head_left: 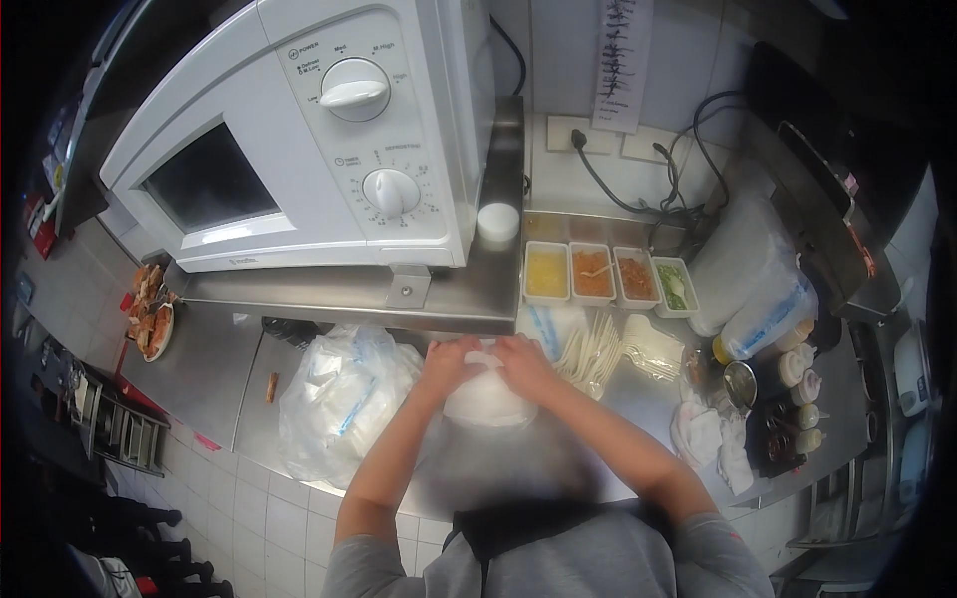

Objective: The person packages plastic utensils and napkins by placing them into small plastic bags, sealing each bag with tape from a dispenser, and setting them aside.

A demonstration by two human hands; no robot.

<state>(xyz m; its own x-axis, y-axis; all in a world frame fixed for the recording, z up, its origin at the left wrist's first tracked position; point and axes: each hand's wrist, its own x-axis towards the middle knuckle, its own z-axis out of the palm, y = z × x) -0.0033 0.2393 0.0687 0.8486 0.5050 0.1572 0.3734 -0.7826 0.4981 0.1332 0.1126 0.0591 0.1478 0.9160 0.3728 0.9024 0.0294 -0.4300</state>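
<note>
A white, rounded bundle, seemingly a plastic bag, sits on the steel counter in front of me. My left hand closes on the upper left of its white top, fingers bent inward. Opposite it, my right hand grips the upper right of the same top. Between the two hands a small bit of the white material shows; whatever the bundle contains is hidden. Left of my left forearm lies a big clear bag stuffed with white bags. Paper-wrapped chopsticks lie beside my right hand.
A microwave stands on a steel shelf above the counter's back. White tubs of chopped food, one yellow, line the back wall. Farther right are napkins, a metal bowl and bottles. A plate of food stands far left.
</note>
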